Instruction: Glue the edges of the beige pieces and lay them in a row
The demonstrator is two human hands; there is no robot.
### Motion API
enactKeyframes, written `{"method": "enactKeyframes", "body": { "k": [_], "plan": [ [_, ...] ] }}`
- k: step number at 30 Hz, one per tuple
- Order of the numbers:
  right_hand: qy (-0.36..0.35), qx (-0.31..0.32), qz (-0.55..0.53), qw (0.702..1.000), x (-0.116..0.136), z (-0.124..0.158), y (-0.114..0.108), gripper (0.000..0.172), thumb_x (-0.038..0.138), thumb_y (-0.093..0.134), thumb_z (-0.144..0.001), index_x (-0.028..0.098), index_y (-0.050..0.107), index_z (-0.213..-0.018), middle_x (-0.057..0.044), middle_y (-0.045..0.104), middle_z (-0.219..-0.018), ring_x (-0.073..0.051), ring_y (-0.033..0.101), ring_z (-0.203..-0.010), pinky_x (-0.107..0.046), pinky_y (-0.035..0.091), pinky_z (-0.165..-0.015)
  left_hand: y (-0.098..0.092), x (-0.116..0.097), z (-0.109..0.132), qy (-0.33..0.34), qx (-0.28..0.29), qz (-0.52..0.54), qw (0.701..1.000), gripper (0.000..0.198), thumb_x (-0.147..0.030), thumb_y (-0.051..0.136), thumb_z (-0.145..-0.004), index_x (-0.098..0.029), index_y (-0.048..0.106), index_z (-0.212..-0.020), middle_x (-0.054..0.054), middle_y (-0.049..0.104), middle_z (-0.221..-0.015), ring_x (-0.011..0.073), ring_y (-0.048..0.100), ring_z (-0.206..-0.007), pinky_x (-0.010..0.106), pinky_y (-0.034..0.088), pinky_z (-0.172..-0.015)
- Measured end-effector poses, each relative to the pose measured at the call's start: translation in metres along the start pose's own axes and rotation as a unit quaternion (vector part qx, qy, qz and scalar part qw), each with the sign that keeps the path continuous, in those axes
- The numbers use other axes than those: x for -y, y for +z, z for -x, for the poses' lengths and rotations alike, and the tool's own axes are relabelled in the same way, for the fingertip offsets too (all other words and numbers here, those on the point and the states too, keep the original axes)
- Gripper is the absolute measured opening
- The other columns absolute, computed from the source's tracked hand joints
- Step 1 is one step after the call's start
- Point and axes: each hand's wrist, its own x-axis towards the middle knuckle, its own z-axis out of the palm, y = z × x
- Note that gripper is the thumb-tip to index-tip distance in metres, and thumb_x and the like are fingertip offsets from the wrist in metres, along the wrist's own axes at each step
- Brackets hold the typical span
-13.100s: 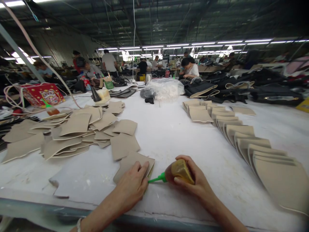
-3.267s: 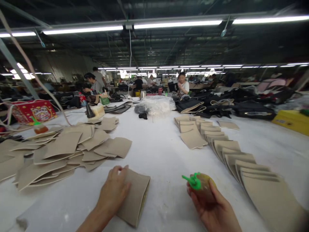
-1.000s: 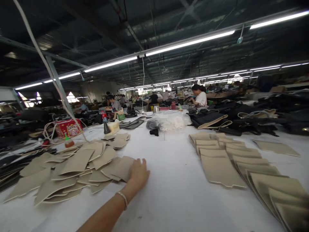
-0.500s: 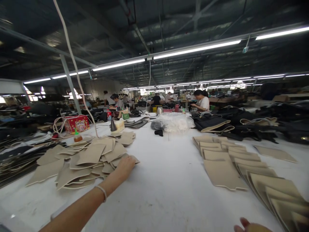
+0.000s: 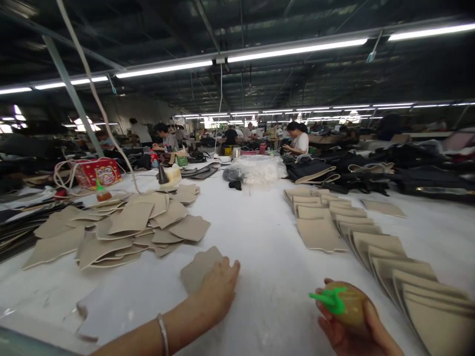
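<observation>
My left hand [image 5: 218, 290], with a bracelet at the wrist, is closed over the right side of a beige fabric panel [image 5: 196, 269] with a wavy edge. The panel lies on the white table [image 5: 260, 277], apart from the loose pile of beige panels [image 5: 129, 217] at the left. The hand covers part of it, and the exact grip of the fingertips is hidden. At the lower right, my right hand [image 5: 343, 338] is wrapped around a squeeze bottle [image 5: 354, 304] of amber liquid, its green nozzle tilted left. Overlapping beige panels [image 5: 386, 257] run in rows beside that hand.
A second bottle [image 5: 103, 195] stands behind the pile, near a red box [image 5: 98, 173]. Clear plastic wrapping [image 5: 261, 168] and black fabric pieces [image 5: 309, 170] lie at the far side. A hanging cable [image 5: 92, 94] reaches the table. Co-workers [image 5: 299, 141] sit beyond.
My left hand has come from the pile toward me and right, bringing one beige panel along. My right hand has risen further into view, showing the bottle. The view has shifted slightly.
</observation>
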Motion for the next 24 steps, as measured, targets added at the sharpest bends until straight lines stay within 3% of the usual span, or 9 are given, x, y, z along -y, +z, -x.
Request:
{"method": "enactKeyframes", "body": {
  "k": [3,7,11,18,24],
  "plan": [
    [-0.069,0.0,0.064,0.996,-0.004,0.014,0.022,0.028,0.039,0.065,-0.079,0.028,0.064,-0.106,-0.005,0.063,-0.115,-0.027,0.064,-0.089,-0.041,0.059,-0.065,0.012,0.004,0.0,-0.076,0.046,0.006,0.996,0.034,-0.018,0.045,-0.082,-0.017,0.05,-0.116,0.011,0.057,-0.108,0.0246,0.059,-0.092,0.036,0.046,-0.078],
    [-0.067,0.018,0.085,0.994,-0.009,0.018,0.038,0.039,0.038,0.069,-0.075,0.024,0.06,-0.111,-0.009,0.067,-0.1,-0.03,0.065,-0.086,-0.042,0.058,-0.064,0.004,0.024,0.009,-0.073,0.029,-0.01,0.997,0.028,-0.022,0.05,-0.081,-0.019,0.055,-0.108,0.01,0.055,-0.111,0.025,0.055,-0.101,0.035,0.045,-0.082],
    [-0.048,0.041,0.085,0.994,-0.014,0.013,0.045,0.042,0.036,0.068,-0.075,0.025,0.058,-0.114,-0.008,0.068,-0.099,-0.029,0.065,-0.084,-0.042,0.057,-0.065,0.002,0.042,0.017,-0.074,0.029,-0.01,0.997,0.028,-0.02,0.052,-0.078,-0.017,0.058,-0.105,0.013,0.055,-0.11,0.0249,0.054,-0.101,0.036,0.044,-0.085],
    [-0.045,0.055,0.116,0.991,-0.027,0.009,0.052,0.044,0.037,0.07,-0.074,0.026,0.057,-0.114,-0.006,0.067,-0.101,-0.028,0.064,-0.089,-0.042,0.057,-0.071,0.005,0.036,0.009,-0.035,0.052,-0.048,0.997,0.03,-0.014,0.052,-0.07,-0.012,0.062,-0.098,0.016,0.059,-0.103,0.0273,0.058,-0.094,0.036,0.047,-0.08],
    [-0.098,0.076,0.173,0.977,-0.024,0.014,0.061,0.046,0.037,0.073,-0.073,0.024,0.052,-0.112,-0.005,0.064,-0.094,-0.025,0.063,-0.086,-0.039,0.056,-0.073,-0.001,0.043,-0.003,-0.018,0.051,-0.042,0.998,0.028,-0.008,0.042,-0.074,-0.013,0.067,-0.087,0.016,0.065,-0.095,0.0274,0.063,-0.086,0.038,0.047,-0.077]
  ]
}}
